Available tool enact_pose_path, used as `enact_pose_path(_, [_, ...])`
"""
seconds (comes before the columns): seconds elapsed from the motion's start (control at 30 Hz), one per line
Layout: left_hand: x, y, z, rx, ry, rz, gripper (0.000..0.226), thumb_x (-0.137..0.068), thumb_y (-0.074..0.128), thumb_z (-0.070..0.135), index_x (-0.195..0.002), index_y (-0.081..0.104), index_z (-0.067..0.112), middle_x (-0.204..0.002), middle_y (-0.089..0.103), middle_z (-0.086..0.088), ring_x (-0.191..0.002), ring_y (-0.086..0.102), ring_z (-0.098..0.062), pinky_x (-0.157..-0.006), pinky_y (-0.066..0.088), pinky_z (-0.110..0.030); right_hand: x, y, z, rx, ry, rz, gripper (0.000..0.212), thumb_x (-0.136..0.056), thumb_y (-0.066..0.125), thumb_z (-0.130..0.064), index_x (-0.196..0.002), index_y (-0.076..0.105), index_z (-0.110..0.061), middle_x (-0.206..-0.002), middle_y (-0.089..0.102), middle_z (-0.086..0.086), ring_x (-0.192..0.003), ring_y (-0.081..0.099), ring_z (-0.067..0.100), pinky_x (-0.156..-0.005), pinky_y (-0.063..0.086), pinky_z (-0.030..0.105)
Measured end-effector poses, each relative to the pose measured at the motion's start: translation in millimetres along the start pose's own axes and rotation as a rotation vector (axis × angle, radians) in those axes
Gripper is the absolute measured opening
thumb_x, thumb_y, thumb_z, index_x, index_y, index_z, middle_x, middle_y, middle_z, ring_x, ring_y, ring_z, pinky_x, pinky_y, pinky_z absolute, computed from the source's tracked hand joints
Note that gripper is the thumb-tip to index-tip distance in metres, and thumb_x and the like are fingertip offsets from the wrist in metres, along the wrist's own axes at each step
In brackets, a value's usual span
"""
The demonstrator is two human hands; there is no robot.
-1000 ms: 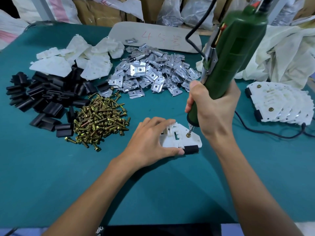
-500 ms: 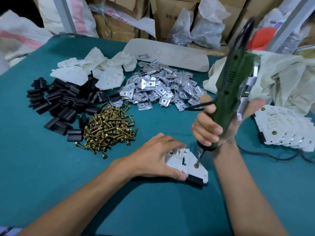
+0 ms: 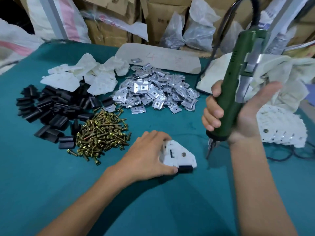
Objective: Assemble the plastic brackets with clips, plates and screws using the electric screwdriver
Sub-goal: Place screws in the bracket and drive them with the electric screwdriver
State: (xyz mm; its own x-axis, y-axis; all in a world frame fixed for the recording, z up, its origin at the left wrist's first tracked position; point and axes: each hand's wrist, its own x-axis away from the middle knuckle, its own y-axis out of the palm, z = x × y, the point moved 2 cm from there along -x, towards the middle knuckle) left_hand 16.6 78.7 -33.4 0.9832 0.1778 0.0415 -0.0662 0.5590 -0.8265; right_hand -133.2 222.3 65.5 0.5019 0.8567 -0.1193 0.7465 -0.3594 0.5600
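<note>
White bracket [image 3: 179,155] flat, green screwdriver [image 3: 237,92] lifted

Your left forearm [image 3: 88,198] enters from the lower left and runs up and right to the left hand [image 3: 148,155]. This hand lies palm down on the white bracket [image 3: 180,154], with its fingers lightly bent over the left part and its thumb along the near edge. Your right forearm [image 3: 255,193] rises from the lower right. The right hand [image 3: 242,120] grips the electric screwdriver [image 3: 238,77] bit down, with the fingers [image 3: 213,114] curled round its green body, the thumb [image 3: 265,92] stretched out and the palm towards you.
</note>
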Motion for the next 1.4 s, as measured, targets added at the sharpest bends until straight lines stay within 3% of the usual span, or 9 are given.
enact_pose_path(0.2, [-1.4, -24.5, 2.9, -0.417, -0.326, 0.109, 0.088, -0.072, 0.034, 0.096, -0.13, 0.036, 0.03, -0.11, 0.06, -0.001, -0.106, 0.061, -0.027, -0.078, 0.045, -0.039, 20.4, -19.6, 4.6, 0.239, -0.005, 0.547, 0.062, -0.08, 0.044, -0.075, -0.094, 0.059, -0.017, -0.066, 0.058, 0.003, -0.052, 0.053, 0.021, -0.052, 0.049, 0.029])
enact_pose_path(0.37, [4.5, -42.5, 12.2, -0.589, -0.273, 0.18, 0.067, -0.094, 0.03, 0.075, -0.065, 0.045, 0.016, -0.057, 0.044, 0.002, -0.056, 0.047, -0.022, -0.056, 0.031, -0.03, 39.5, -30.9, 21.0, 0.277, -0.062, 0.632, 0.038, -0.089, 0.057, -0.045, -0.116, 0.058, -0.018, -0.081, 0.07, 0.001, -0.066, 0.064, 0.018, -0.06, 0.057, 0.032])
enact_pose_path(0.43, [9.4, -44.6, 7.7, -0.365, -0.172, 0.14, 0.058, -0.093, 0.042, 0.072, -0.072, 0.056, 0.02, -0.068, 0.056, 0.006, -0.07, 0.056, -0.021, -0.067, 0.041, -0.031, 43.7, -32.8, 26.0, 0.221, -0.107, 0.617, 0.042, -0.094, 0.056, -0.051, -0.121, 0.055, -0.02, -0.101, 0.076, 0.005, -0.08, 0.072, 0.022, -0.063, 0.057, 0.031])
enact_pose_path(0.5, [17.1, -47.9, 7.6, -0.173, 0.011, -0.046, 0.049, -0.078, 0.058, 0.078, -0.108, 0.059, 0.04, -0.118, 0.058, 0.014, -0.114, 0.049, -0.011, -0.095, 0.036, -0.03, 45.1, -33.3, 29.3, 0.16, -0.12, 0.615, 0.047, -0.099, 0.048, -0.056, -0.127, 0.049, -0.019, -0.107, 0.077, 0.012, -0.103, 0.074, 0.032, -0.063, 0.058, 0.029])
enact_pose_path(0.6, [23.8, -33.1, 1.8, -0.147, 0.151, -0.421, 0.099, -0.064, 0.072, 0.076, -0.144, 0.015, 0.063, -0.16, 0.001, 0.027, -0.143, -0.003, 0.004, -0.11, 0.005, -0.028, 46.3, -29.7, 29.6, 0.069, -0.144, 0.591, 0.053, -0.101, 0.041, -0.058, -0.133, 0.04, -0.015, -0.072, 0.067, 0.01, -0.111, 0.071, 0.042, -0.075, 0.062, 0.043])
enact_pose_path(0.7, [15.5, -15.8, -4.3, -0.237, 0.227, -0.262, 0.094, -0.068, 0.059, 0.084, -0.149, 0.023, 0.053, -0.159, 0.023, 0.017, -0.144, 0.008, -0.001, -0.106, 0.002, -0.021, 47.6, -23.3, 29.0, 0.094, -0.171, 0.594, 0.053, -0.098, 0.047, -0.061, -0.126, 0.04, -0.017, -0.067, 0.06, 0.005, -0.08, 0.075, 0.029, -0.067, 0.062, 0.044])
enact_pose_path(0.8, [5.5, -2.8, 6.3, -0.331, 0.177, 0.0, 0.092, -0.076, 0.036, 0.093, -0.15, 0.038, 0.039, -0.146, 0.047, 0.01, -0.137, 0.034, -0.011, -0.113, 0.016, -0.033, 41.3, -12.5, 27.1, 0.152, -0.222, 0.625, 0.06, -0.083, 0.069, -0.063, -0.113, 0.048, -0.016, -0.063, 0.053, 0.003, -0.045, 0.05, 0.02, -0.047, 0.047, 0.03])
enact_pose_path(1.0, [-1.2, 18.6, 6.4, -0.335, 0.172, 0.224, 0.091, -0.071, 0.035, 0.097, -0.132, 0.06, 0.034, -0.111, 0.059, 0.003, -0.111, 0.052, -0.022, -0.099, 0.03, -0.039, 18.8, 5.3, 25.2, 0.315, -0.438, 0.637, 0.019, -0.081, 0.078, -0.035, -0.069, 0.067, -0.026, -0.052, 0.049, 0.004, -0.036, 0.044, 0.021, -0.046, 0.043, 0.031])
enact_pose_path(1.4, [-3.1, 21.6, 9.9, -0.308, 0.148, 0.301, 0.073, -0.073, 0.048, 0.084, -0.119, 0.07, 0.032, -0.102, 0.062, 0.001, -0.106, 0.057, -0.026, -0.094, 0.037, -0.042, 12.1, 9.2, 35.9, 0.417, -0.443, 0.573, 0.035, -0.073, 0.087, -0.052, -0.068, 0.063, -0.027, -0.051, 0.051, 0.003, -0.036, 0.046, 0.023, -0.047, 0.045, 0.032])
